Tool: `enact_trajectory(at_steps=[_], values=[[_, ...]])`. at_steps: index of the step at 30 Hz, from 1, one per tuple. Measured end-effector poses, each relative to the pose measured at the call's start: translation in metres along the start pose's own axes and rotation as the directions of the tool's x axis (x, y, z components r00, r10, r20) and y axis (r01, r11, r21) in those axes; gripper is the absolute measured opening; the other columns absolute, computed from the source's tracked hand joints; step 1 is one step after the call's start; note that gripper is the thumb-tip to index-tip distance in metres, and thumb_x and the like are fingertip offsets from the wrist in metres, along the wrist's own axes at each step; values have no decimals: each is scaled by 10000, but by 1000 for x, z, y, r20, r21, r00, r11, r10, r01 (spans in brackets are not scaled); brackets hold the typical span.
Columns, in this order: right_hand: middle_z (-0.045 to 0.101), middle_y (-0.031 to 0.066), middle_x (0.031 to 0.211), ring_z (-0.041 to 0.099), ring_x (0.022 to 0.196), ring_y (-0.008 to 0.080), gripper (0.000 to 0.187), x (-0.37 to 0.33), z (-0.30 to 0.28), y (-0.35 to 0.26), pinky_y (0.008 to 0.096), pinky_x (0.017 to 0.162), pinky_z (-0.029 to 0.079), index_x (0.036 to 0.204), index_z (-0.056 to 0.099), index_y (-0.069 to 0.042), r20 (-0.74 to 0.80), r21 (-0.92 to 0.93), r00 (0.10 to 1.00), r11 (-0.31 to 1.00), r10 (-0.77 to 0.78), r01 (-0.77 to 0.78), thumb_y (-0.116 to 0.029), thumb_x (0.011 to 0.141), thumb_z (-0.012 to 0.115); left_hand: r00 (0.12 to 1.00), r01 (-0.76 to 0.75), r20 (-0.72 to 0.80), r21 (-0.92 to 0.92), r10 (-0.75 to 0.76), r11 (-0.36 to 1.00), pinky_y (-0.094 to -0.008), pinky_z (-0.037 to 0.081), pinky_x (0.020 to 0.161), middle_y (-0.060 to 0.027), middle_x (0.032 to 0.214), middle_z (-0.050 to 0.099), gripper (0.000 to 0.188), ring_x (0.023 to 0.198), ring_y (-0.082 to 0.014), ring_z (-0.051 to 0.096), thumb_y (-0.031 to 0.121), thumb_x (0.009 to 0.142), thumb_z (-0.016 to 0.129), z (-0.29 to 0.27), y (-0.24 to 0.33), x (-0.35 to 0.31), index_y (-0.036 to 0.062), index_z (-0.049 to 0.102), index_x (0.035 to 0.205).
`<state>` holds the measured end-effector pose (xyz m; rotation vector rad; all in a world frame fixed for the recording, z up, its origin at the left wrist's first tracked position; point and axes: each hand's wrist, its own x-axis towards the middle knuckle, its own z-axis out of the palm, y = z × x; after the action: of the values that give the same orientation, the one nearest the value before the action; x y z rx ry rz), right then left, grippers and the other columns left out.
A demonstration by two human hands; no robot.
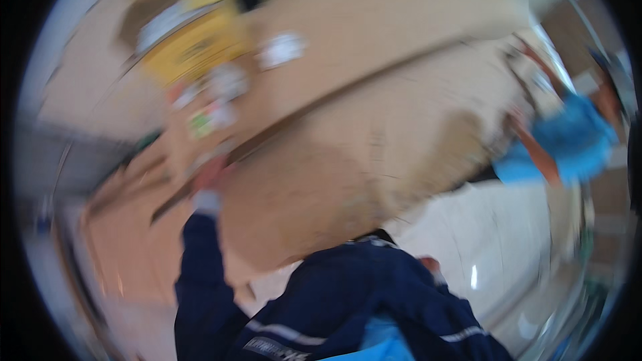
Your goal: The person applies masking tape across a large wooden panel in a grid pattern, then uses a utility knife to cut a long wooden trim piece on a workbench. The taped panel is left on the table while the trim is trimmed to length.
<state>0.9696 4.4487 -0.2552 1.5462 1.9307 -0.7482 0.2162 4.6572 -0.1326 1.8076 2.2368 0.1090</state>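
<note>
Pale glossy floor [488,227] shows near right, beside the brown worktop [388,20]. Across my feed's middle lies a large cardboard sheet [321,167], my left hand [212,175] at its left edge; through blur I cannot tell whether that grip is clasped or loose. My right hand [430,265] is mostly hidden, its grip unreadable. Far left sits a yellow box [194,47]; right, a blue-clad co-worker [562,139].

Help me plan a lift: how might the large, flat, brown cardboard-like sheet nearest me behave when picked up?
This sheet probably bends or sags, being so broad, though blur obscures its thickness. It may be light for its size if its matte brown surface is cardboard.
</note>
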Motion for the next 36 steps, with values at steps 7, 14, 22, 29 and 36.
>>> enact_trajectory(at_steps=[7,14,22,29,36], values=[[770,172,992,740,961,339,279,47,-46,-4,469,844,587,949,755,-94,188,639,888,634,420,-435,-334,954,613,972,95,-206,-91,-112,991,-488,238,1276,-188,1621,416,722,1535,-360,336,541,1029,527,11,35,-28,68,415,1563],[770,174,1010,737,981,344,292,58,-71,-19,470,858,583,970,760,-96,168,592,891,680,421,-433,-353,946,623,668,647,-360,-152,-652,747,-532,116,1301,-213,1710,249,811,1603,-378,173,562,1044,451,32,-92,-108,3,314,1616],[769,176,1031,735,1004,350,311,28,-63,-19,471,873,578,994,766,-98,152,592,891,683,427,-428,-374,937,634,384,0,394,-904,-835,-427,-489,419,1139,-157,1540,522,651,1439,-279,485,566,1068,503,25,-251,-162,94,491,1516],[769,177,1049,732,1023,355,330,4,-55,-21,472,887,573,1015,771,-100,155,589,876,669,457,-453,-392,928,644,345,-134,301,-922,-889,-364,-349,534,807,7,1050,685,337,951,-144,630,461,1043,617,34,-267,-142,150,664,1164],[769,179,1067,730,1043,360,352,-7,-57,-19,473,900,569,1036,776,-102,162,563,878,689,450,-457,-411,920,654,345,-102,337,-914,-876,-392,-339,556,761,15,1009,704,219,873,-156,662,342,1047,605,14,-261,-169,161,661,1156]])
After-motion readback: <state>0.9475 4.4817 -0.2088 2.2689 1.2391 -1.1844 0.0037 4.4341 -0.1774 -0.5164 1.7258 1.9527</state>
